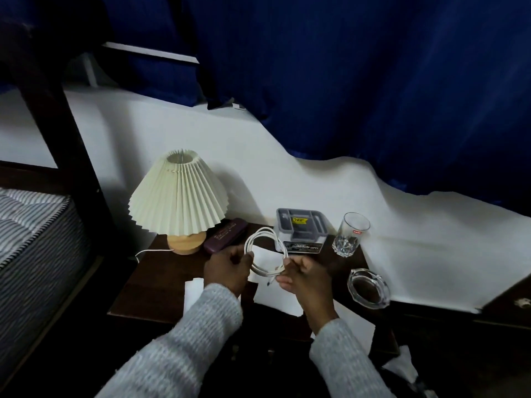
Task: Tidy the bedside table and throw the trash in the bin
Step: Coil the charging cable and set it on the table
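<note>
A white cable (265,239) is wound into a loop and held up over the dark wooden bedside table (155,285). My left hand (227,270) grips the loop's left side and my right hand (304,278) pinches its lower right, where the plug ends dangle. White paper pieces (193,291) lie on the table under and beside my hands. Behind the loop stands a grey organiser box (300,229).
A pleated cream lamp (178,196) stands at the back left, with a dark purple case (225,235) beside it. A drinking glass (350,234) and a glass ashtray (369,287) sit at the right. A striped mattress (31,239) lies to the left, blue curtains (373,81) behind.
</note>
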